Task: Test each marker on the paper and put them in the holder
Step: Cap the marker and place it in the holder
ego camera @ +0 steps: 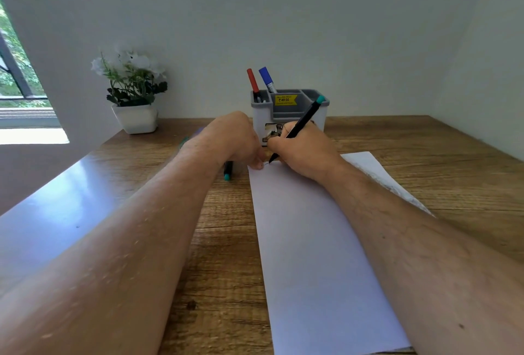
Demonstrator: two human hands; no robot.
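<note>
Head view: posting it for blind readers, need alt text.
A right hand presses a teal-ended black marker to white paper on a wooden desk, beside the left hand. Behind, a holder contains red and blue markers.

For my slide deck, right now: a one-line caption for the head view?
Right hand tests a teal-capped marker on paper beside the holder; left hand steadies the sheet.

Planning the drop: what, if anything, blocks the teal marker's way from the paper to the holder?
Nothing visible does. The right hand grips the teal marker, tip on the paper, just in front of the holder. The red marker and blue marker fill only its left compartment; the others look open.
</note>
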